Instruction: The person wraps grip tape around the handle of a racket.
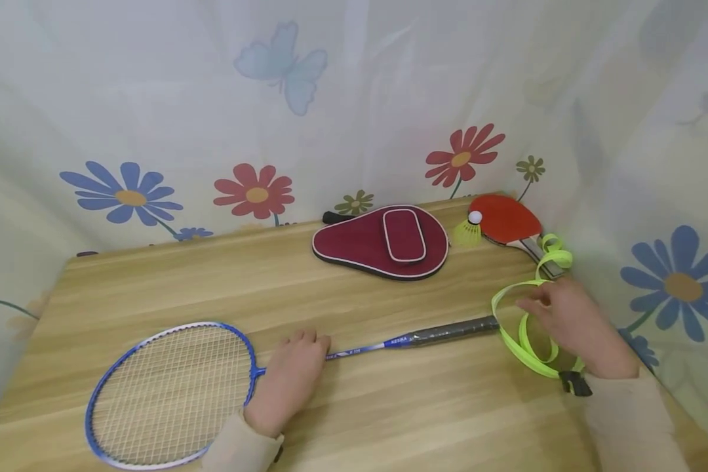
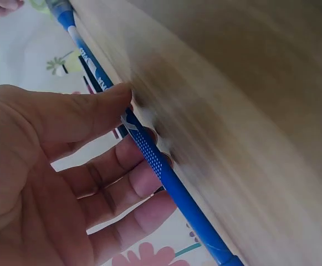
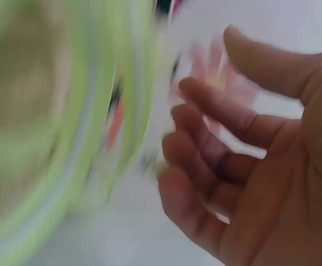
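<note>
A blue and white badminton racket point(image 1: 354, 352) lies along the front of the table, its strung head to the left and its dark wrapped handle to the right. My left hand point(image 1: 292, 380) holds the shaft near the head; in the left wrist view, thumb and fingertips meet around the blue shaft point(image 2: 169, 180). At the right, a neon yellow-green strap point(image 1: 516, 344) with a black buckle point(image 1: 575, 383) lies in loose loops by the handle's end. Beside these loops is my right hand point(image 1: 575, 324); in the right wrist view its thumb and loosely bent fingers stand apart, with nothing between them.
Toward the back lies a dark red paddle case point(image 1: 354, 244) with a small zipped pocket. To its right are a yellow shuttlecock point(image 1: 469, 231) and a red table tennis paddle point(image 1: 507, 219). Flower-printed curtain point(image 1: 354, 105) borders the table's back and sides.
</note>
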`<state>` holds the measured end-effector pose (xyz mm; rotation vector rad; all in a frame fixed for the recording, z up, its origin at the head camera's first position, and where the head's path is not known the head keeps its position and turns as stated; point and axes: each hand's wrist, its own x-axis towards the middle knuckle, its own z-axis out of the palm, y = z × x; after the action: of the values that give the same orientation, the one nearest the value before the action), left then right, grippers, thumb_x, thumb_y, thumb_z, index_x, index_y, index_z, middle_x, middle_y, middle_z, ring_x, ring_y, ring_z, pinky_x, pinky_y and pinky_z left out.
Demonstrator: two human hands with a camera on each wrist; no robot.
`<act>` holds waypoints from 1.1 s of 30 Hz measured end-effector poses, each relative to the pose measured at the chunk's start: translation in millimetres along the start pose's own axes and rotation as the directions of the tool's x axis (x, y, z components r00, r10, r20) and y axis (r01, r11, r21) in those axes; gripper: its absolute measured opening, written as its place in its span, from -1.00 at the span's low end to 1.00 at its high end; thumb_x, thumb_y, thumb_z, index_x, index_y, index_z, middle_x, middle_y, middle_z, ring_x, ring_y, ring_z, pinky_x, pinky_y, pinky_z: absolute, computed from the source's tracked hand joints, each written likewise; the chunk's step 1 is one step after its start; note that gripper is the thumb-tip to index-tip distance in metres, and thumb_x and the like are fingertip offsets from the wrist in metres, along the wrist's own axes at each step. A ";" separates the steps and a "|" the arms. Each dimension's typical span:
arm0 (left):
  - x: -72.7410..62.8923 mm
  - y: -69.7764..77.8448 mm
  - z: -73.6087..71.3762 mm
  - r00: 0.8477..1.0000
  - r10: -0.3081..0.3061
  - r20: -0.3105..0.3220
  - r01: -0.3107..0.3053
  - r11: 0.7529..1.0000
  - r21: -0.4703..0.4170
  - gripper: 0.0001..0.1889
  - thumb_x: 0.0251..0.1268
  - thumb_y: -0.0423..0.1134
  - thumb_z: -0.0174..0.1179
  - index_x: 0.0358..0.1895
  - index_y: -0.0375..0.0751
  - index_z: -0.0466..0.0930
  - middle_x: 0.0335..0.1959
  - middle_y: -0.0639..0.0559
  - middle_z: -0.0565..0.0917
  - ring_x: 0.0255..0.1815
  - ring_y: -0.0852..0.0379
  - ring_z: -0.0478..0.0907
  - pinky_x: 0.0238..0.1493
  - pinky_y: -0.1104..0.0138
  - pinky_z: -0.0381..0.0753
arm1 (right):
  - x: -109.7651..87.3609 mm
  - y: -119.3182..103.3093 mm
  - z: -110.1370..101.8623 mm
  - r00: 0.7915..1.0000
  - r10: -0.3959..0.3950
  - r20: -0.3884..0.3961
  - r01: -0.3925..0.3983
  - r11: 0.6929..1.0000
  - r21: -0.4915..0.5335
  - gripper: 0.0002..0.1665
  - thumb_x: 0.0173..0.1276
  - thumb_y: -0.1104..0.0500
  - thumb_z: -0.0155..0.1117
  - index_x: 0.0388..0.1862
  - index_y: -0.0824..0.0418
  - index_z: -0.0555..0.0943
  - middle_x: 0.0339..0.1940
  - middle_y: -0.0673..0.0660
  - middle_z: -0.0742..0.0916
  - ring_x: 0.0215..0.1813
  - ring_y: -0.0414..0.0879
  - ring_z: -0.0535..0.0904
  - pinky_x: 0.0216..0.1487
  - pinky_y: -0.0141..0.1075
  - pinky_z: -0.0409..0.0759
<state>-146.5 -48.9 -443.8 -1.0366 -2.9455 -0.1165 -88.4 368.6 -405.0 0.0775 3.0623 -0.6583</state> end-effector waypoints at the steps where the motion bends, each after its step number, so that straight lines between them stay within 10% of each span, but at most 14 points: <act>1: 0.0 -0.6 0.8 1.000 0.005 -0.003 -0.005 1.000 0.003 -0.87 0.16 -0.49 0.21 -0.31 -0.17 0.61 -0.42 -0.04 0.55 -0.28 -0.03 0.53 -0.33 0.11 0.57 | -2.4 -8.0 6.3 1.000 -0.016 0.016 0.017 1.000 -0.016 -0.56 0.35 0.01 0.32 -0.10 0.40 0.62 -0.29 0.20 0.66 -0.23 0.09 0.54 -0.28 -0.10 0.53; 7: -4.8 -2.5 4.0 0.999 0.028 -0.027 -0.028 1.000 -0.004 -0.83 0.14 -0.53 0.18 -0.31 -0.15 0.58 -0.41 -0.05 0.54 -0.30 -0.06 0.55 -0.33 0.10 0.59 | -10.9 -33.7 40.7 0.996 -0.018 0.084 0.029 0.991 -0.133 -0.32 0.20 0.07 0.47 0.11 0.45 0.41 -0.21 0.25 0.64 -0.15 0.18 0.59 -0.28 0.02 0.62; 13: -8.1 -4.2 -8.1 0.997 0.004 -0.081 -0.008 0.999 -0.053 -0.77 0.12 -0.62 0.10 -0.26 -0.22 0.47 -0.42 -0.07 0.45 -0.51 0.03 0.46 -0.67 0.24 0.53 | -7.8 -25.4 43.2 0.995 0.010 0.103 0.004 0.990 -0.144 -0.67 0.11 0.43 0.23 -0.11 0.38 0.47 -0.50 0.06 0.55 -0.50 -0.06 0.44 -0.58 -0.23 0.42; 21: 2.7 -19.3 -36.6 0.957 -0.006 -0.290 -0.023 0.995 -0.096 -0.64 -0.06 -0.68 0.16 -0.16 -0.30 0.58 -0.37 -0.07 0.65 -0.45 -0.01 0.58 -0.48 0.21 0.58 | -2.4 -32.6 3.7 0.995 0.043 -0.090 -0.019 0.968 0.250 -0.79 0.44 0.26 0.11 -0.05 0.38 0.49 -0.37 0.14 0.61 -0.43 -0.05 0.50 -0.46 -0.30 0.51; 24: 5.4 -24.3 -48.1 0.928 -0.036 -0.371 -0.010 0.993 -0.121 -0.56 -0.17 -0.69 0.14 -0.13 -0.30 0.61 -0.37 -0.08 0.66 -0.45 -0.03 0.58 -0.55 0.25 0.55 | -1.1 -44.6 -12.9 0.976 0.083 -0.200 0.051 0.810 0.584 -0.73 0.46 0.20 0.17 0.01 0.37 0.47 -0.22 0.15 0.67 -0.31 -0.04 0.62 -0.30 -0.33 0.65; 29: 13.0 -28.4 -67.1 0.872 -0.085 -0.482 -0.001 0.985 -0.174 -0.66 -0.01 -0.63 0.12 -0.11 -0.35 0.64 -0.45 -0.08 0.60 -0.54 0.02 0.51 -0.62 0.29 0.49 | 4.8 -71.4 -21.9 0.931 0.008 -0.364 0.351 0.240 0.905 -0.82 0.41 0.45 0.11 -0.03 0.45 0.49 -0.14 0.16 0.68 -0.17 -0.06 0.67 -0.13 -0.32 0.71; 33: 23.1 -23.6 -83.1 0.842 -0.100 -0.530 -0.046 0.966 -0.254 -0.75 0.25 -0.54 0.06 -0.07 -0.35 0.65 -0.45 -0.08 0.60 -0.55 0.06 0.50 -0.55 0.31 0.55 | 9.0 -98.4 -20.6 0.890 -0.071 -0.451 0.452 0.004 0.892 -0.73 0.38 0.59 -0.03 0.00 0.45 0.46 -0.15 0.21 0.68 -0.15 -0.03 0.64 -0.10 -0.30 0.70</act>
<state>-180.0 -59.1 -361.5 -0.8056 -2.4606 -0.6900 -102.3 287.9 -346.0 -0.4832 1.9430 -2.9011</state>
